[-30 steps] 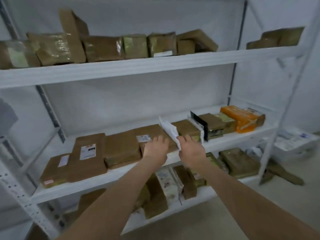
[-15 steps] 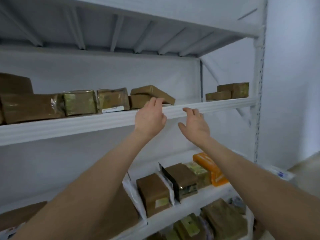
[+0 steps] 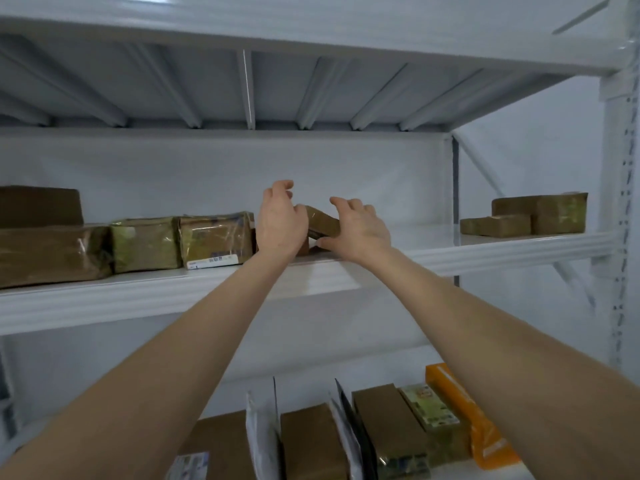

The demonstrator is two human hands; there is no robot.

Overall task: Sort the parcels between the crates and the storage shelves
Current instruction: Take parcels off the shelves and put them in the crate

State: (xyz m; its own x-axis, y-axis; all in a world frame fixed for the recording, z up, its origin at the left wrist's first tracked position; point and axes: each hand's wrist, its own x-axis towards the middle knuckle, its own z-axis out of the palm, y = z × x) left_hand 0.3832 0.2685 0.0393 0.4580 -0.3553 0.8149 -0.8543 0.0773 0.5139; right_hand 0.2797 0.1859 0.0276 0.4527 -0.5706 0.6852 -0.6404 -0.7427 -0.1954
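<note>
While both bare arms reach up to the white metal storage shelf (image 3: 485, 252), a small brown tape-wrapped parcel (image 3: 322, 223) lies tilted near the middle of its front edge, just above a smaller brown packet (image 3: 303, 248) of which only a sliver shows; the left hand (image 3: 282, 225) is close against the parcel's left end, its grip loose, the fingers curled in the air above and round nothing that shows; the right hand (image 3: 360, 230) arches over the parcel's right end, thumb at the lower corner by the shelf's front edge, fingers spread above, and whether that grip has closed on the parcel cannot be told; toward the shelf's left end a row of film-wrapped brown and greenish parcels (image 3: 145, 244) lines the front edge; at the right end two brown wrapped blocks (image 3: 540, 216) sit touching; lower down stand upright brown cardboard boxes (image 3: 388, 420), white plastic mailers (image 3: 259, 434) and an orange plastic-wrapped packet (image 3: 464, 407)
</note>
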